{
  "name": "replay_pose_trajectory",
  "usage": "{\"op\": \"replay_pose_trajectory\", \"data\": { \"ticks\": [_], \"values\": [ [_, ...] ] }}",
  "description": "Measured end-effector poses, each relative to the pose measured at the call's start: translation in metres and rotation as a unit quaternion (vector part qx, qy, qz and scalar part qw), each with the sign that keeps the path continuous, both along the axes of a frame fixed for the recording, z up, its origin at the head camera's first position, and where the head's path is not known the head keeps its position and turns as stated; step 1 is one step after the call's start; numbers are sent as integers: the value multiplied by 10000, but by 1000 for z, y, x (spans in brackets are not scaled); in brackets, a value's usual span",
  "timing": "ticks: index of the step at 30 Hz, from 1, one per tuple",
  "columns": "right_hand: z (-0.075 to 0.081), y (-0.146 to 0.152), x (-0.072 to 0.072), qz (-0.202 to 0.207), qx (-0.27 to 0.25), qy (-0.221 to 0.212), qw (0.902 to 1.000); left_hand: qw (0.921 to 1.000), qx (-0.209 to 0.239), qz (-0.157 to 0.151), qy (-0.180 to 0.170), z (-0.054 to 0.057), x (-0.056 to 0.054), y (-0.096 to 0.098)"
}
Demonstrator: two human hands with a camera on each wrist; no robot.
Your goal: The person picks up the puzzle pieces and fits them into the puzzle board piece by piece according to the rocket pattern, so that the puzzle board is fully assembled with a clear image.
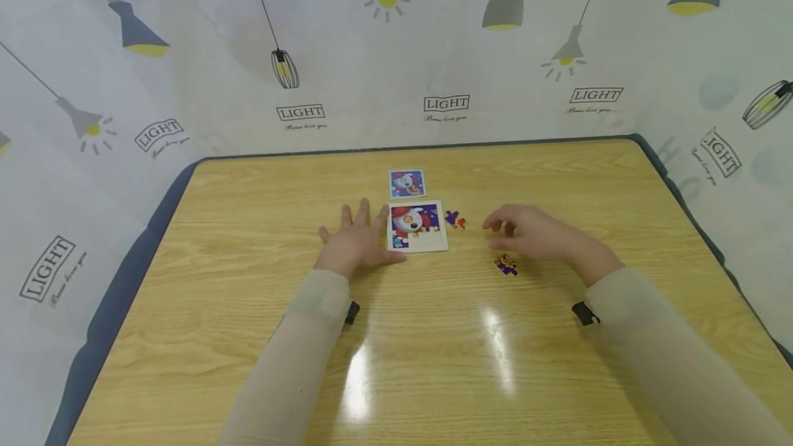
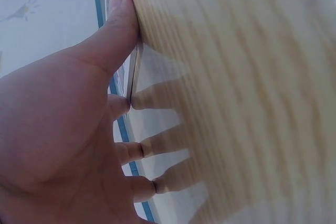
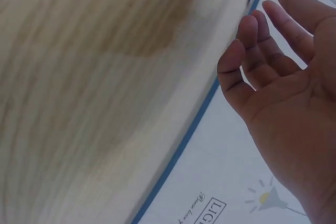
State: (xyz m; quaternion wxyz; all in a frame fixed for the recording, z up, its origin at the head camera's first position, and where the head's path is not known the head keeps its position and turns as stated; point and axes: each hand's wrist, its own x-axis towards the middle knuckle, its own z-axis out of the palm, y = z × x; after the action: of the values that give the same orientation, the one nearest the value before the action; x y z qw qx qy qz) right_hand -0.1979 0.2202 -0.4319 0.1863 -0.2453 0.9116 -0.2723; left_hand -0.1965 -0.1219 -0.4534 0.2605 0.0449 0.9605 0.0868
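A small jigsaw puzzle [image 1: 416, 221] in a white-rimmed tray [image 1: 434, 247] lies mid-table, its picture partly filled and the lower right showing bare white. Spread on the table at its left side is my left hand [image 1: 358, 243], forefinger and thumb at the tray's edge. In the left wrist view the thumb [image 2: 124, 22] lies along that edge. My right hand [image 1: 533, 231] hovers to the right with loosely bent fingers and nothing in them. Between it and the tray lie puzzle pieces [image 1: 455, 219] in purple and orange. More purple-and-orange pieces [image 1: 506, 265] lie just below the right hand.
Directly behind the tray lies a square picture card [image 1: 407, 184] with a similar picture. The wooden table [image 1: 427, 336] has a dark blue border, and a white cloth [image 1: 372, 67] printed with lamps rises around its back and sides.
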Motion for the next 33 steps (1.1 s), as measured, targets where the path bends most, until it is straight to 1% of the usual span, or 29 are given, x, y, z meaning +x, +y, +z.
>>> {"op": "replay_pose_trajectory", "data": {
  "ticks": [4,10,11,15,18,22,25,28,33],
  "values": [
    [-6,-11,-6,7,64,-19,10000,10000,26,-37,45,2,2,0],
    [-12,-29,-25,-61,163,-90,9998,9998,152,-92,132,13,9,2],
    [-13,-31,-29,-91,185,-128,9997,9997,181,-95,142,15,10,2],
    [-14,-39,-40,-166,311,-304,9989,9996,165,-121,212,18,12,3],
    [-13,-44,-46,-219,408,-478,9978,9995,141,-124,239,19,12,4],
    [-11,-47,-49,-166,509,-555,9970,9996,127,-121,209,19,12,3],
    [-10,-49,-49,-121,573,-494,9971,9997,143,-106,170,19,11,2],
    [-11,-52,-49,-161,643,-435,9968,9997,200,-55,118,18,10,1],
    [-14,-53,-50,-171,709,-453,9963,9998,159,51,-56,11,5,1]
  ]
}}
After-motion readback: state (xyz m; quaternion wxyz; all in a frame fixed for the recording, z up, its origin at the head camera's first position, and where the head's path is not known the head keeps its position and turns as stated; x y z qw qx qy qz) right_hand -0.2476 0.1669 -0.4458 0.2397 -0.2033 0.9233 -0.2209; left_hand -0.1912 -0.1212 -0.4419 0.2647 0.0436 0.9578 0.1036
